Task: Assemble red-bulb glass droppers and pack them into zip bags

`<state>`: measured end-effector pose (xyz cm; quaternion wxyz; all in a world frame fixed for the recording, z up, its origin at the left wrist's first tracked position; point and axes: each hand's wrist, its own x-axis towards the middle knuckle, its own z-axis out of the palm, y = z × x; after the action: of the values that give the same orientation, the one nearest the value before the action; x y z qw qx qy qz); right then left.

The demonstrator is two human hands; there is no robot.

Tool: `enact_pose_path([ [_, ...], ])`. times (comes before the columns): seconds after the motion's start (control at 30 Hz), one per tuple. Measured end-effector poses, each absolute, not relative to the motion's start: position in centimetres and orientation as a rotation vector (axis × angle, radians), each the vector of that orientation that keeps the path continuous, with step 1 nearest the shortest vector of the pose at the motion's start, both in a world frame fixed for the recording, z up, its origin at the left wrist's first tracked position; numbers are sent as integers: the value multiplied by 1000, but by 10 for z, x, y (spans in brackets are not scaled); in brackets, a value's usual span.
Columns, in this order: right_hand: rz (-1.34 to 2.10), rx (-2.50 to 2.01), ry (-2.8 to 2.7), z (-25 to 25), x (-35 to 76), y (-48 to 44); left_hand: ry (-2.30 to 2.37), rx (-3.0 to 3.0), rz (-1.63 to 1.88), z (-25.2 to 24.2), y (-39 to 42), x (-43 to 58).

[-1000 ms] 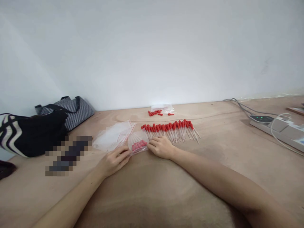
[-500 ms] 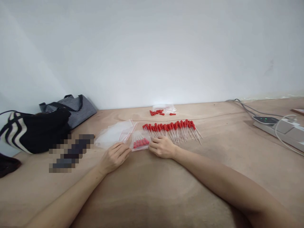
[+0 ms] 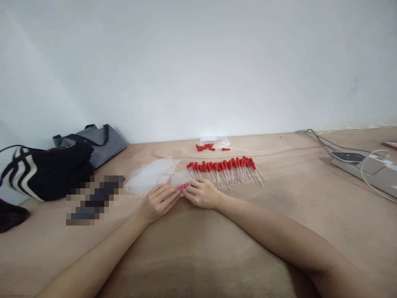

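Clear plastic: small bag [image 3: 175, 179] of red-bulbed droppers, at the wooden tabletop [image 3: 198, 248], between both hands, red ends toward the near edge. Left hand [image 3: 159, 203]: fingers pinched on the near left part of that bag. Right hand [image 3: 203, 193]: fingers pinched on the near right part, close beside the left. Contents: count partly hidden behind fingers; sealed or unsealed, cannot tell. Step in hand, by judgement: working along the near edge of the filled bag; calling next for an even press along that edge, clear of the bulbs. Behind and to the right: long row of loose droppers [image 3: 220, 166], bulbs outermost, stems nearer. Just left: overlapping flat bags [image 3: 142, 178] with red lines. Farther back, near the wall: scattered red bulbs [image 3: 204, 147], clear packet [image 3: 214, 140]. Outer left: black bag [image 3: 58, 169], striped bag [image 3: 109, 145]. Outer right: white power strip [image 3: 380, 176]
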<state>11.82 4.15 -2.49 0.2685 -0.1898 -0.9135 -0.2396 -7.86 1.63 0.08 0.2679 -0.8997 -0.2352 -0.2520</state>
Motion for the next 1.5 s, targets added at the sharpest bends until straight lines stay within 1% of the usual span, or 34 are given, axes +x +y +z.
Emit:
enact_pose_path([
  [0.17, -638, -441, -2464, -24, 118, 42, -594, -2443, -715, -5, 20, -78],
  [0.4, -619, -399, -2443, -21, 115, 40, -479, -2312, -653, 1, 14, -71],
  [0.63, -633, -510, -2286, -25, 123, 41, -556, -2379, -760, 5, 11, -84],
  [0.8, -629, -540, -2305, -28, 132, 45, -600, -2375, -757, 0, 12, -99],
  [1.0, -670, -501, -2278, -28, 138, 49, -529, -2362, -794, -2, 15, -99],
  [1.17, -686, -495, -2190, -27, 121, 44, -532, -2362, -832, -1, 14, -91],
  [1.5, -748, -404, -2136, -26, 103, 39, -547, -2419, -773, 2, 12, -84],
])
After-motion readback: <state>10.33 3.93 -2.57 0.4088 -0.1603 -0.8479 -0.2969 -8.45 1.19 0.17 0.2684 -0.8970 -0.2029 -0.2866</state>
